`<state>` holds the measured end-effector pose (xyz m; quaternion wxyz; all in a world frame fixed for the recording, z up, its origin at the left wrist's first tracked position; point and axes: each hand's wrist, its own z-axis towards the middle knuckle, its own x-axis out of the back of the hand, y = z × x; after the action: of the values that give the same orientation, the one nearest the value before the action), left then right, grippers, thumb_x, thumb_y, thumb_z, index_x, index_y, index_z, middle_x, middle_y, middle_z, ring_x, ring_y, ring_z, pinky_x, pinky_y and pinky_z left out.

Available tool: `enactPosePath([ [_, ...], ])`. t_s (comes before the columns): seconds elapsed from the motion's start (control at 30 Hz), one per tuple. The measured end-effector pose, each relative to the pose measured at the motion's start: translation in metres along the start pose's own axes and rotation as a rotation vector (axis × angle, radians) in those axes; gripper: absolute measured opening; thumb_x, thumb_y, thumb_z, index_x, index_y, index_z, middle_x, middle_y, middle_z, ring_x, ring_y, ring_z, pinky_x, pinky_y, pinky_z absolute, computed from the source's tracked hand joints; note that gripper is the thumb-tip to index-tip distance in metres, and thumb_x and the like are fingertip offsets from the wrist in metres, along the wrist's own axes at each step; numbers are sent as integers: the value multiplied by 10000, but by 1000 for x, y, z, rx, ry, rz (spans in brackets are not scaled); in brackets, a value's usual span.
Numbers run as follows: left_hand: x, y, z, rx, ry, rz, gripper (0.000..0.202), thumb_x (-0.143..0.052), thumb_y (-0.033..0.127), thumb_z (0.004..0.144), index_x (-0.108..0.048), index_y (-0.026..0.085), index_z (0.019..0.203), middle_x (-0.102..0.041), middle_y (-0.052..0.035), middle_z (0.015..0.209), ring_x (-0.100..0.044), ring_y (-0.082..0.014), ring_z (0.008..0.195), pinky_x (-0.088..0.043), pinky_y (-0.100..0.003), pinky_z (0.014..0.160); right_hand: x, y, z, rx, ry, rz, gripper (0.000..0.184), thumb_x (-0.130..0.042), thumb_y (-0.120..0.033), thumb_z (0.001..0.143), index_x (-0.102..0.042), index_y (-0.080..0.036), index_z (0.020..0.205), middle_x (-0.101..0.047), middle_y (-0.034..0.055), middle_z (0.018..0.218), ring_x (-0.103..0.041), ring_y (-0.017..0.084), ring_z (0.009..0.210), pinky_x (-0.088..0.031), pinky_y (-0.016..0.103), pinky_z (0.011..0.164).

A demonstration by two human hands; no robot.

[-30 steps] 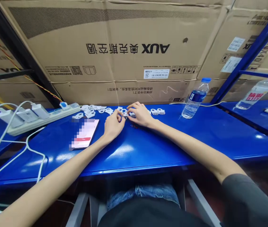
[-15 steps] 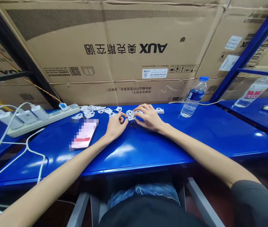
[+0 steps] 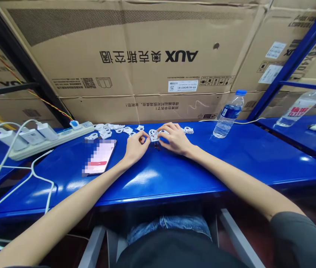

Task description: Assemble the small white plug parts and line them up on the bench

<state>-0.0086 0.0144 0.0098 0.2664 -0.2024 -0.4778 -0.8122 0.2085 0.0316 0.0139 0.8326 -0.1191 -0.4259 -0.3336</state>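
Item: white plastic clip [image 3: 154, 137], at the back of the blue steel bench [image 3: 160, 178], between both hands. Right hand [image 3: 176, 139]: narrow grip, fingers [image 3: 165, 131] resting on the clip. Left hand [image 3: 136, 147]: fingertips [image 3: 145, 136] pinched narrowly just beside the clip; contact could not be told. Step in hand: apparently two-handed work on this one piece. Next move called for a steady, precise pinch, the piece being small. Nearby: loose clips [image 3: 110, 127] scattered behind a phone [image 3: 99, 157]; a dark speck [image 3: 156, 148] just below the clip, too small to identify.
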Motion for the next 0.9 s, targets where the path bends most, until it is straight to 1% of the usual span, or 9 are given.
enactPosePath([
  [0.07,1,3,0,4,3,-22,104,-584,252,833,-670,208,793,-471,56,571,-464,-138,599,-388,-266,649,-1,1,1,-7,6,-12,156,-582,-248,1016,-729,-230,1065,-726,89,1310,-549,298,1241,-400,481,1027],
  [0.2,1,3,1,2,-13,-56,120,-594,260,826,-698,204,805,-518,46,599,-487,-140,619,-400,-266,660,-4,7,1,-46,5,-25,165,-583,-263,1016,-734,-222,1068,-718,104,1317,-541,310,1239,-398,493,1030],
  [0.3,-2,-1,0,-12,-77,-17,128,-609,266,819,-721,207,800,-512,44,596,-484,-142,610,-385,-271,642,-7,15,0,-79,11,-40,164,-583,-270,1018,-731,-224,1070,-718,102,1306,-540,312,1234,-401,495,1018],
  [0.4,-5,-7,-1,-61,-152,52,140,-612,258,817,-741,207,805,-532,35,619,-486,-145,608,-370,-283,637,-9,23,-3,-95,35,-54,148,-588,-267,1017,-719,-224,1068,-717,96,1300,-541,306,1230,-404,485,1010],
  [0.5,-5,-11,-1,-115,-175,105,162,-612,247,819,-768,213,839,-568,18,666,-509,-154,636,-376,-294,655,-10,27,-5,-99,43,-61,139,-591,-268,1016,-714,-225,1065,-713,97,1306,-537,304,1234,-403,480,1010],
  [0.67,-1,-11,-1,-130,-194,164,193,-610,253,828,-791,223,886,-614,-1,729,-551,-169,685,-394,-302,677,-9,25,-4,-105,38,-61,141,-599,-277,1016,-719,-223,1065,-720,94,1298,-542,302,1232,-403,478,1012],
  [0.9,1,-7,-2,-57,-201,278,197,-595,194,809,-774,223,887,-651,-4,750,-597,-188,718,-390,-307,664,-11,15,3,-155,48,13,123,-630,-290,1006,-731,-230,1045,-723,87,1298,-550,298,1231,-417,463,981],
])
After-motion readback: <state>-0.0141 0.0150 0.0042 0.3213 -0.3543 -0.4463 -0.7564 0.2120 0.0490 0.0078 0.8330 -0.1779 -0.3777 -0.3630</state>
